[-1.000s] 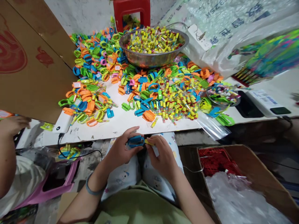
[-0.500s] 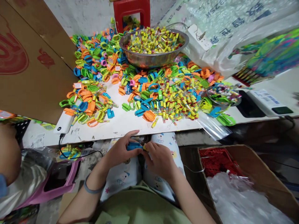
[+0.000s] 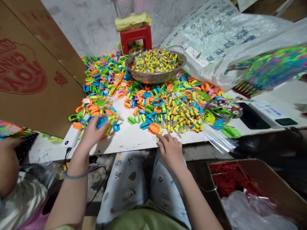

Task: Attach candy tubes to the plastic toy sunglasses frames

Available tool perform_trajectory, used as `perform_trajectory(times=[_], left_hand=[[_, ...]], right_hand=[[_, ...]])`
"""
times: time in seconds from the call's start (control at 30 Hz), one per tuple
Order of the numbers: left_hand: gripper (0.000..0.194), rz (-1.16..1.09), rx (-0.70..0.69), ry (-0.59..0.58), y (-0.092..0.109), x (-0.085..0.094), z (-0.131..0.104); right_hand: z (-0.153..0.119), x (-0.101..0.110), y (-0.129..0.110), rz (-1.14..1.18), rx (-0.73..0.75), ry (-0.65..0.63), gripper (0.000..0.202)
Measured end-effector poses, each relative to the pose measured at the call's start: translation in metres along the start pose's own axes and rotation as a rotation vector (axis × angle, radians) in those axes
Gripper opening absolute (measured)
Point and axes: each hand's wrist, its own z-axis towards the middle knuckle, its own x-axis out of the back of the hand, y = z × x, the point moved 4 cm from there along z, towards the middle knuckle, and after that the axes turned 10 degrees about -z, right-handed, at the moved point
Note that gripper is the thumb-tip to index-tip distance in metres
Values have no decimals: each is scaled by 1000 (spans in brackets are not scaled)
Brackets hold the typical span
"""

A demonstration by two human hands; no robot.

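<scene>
My left hand [image 3: 92, 132] is over the smaller left pile of toy watches [image 3: 94, 110], its fingers closed round a blue toy watch [image 3: 102, 122]. Some of that watch is hidden by the fingers. At the table's front edge, my right hand [image 3: 170, 149] has its thumb and fingertips on a small clear tube with a yellow end [image 3: 159, 136]. Just beyond it lie an orange toy watch [image 3: 153, 128] and a heap of similar yellow-ended tubes [image 3: 183, 116]. More toy watches in green, blue and orange spread behind.
A metal bowl [image 3: 153, 77] full of tubes stands at the back, before a red stool [image 3: 136, 35]. A large carton [image 3: 35, 64] walls off the left. A power bank [image 3: 70, 137], a phone [image 3: 254, 117] and a small bowl [image 3: 225, 108] lie around. Another person's arm [image 3: 9, 169] shows at left.
My hands have parted from above my lap. The left has carried the blue toy watch up to the left pile; the right has moved forward to a tube at the table edge. The view has tilted up.
</scene>
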Motion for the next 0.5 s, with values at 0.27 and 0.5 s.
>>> perform_trajectory(times=[0.27,0.5], left_hand=[[39,203,-364,98,6,-33,53],[23,143,-283,-134,15,-126,25]], right_hand=[[-7,-9,0,18,13,76,25],[-11,-7,11,346,53,283,17]])
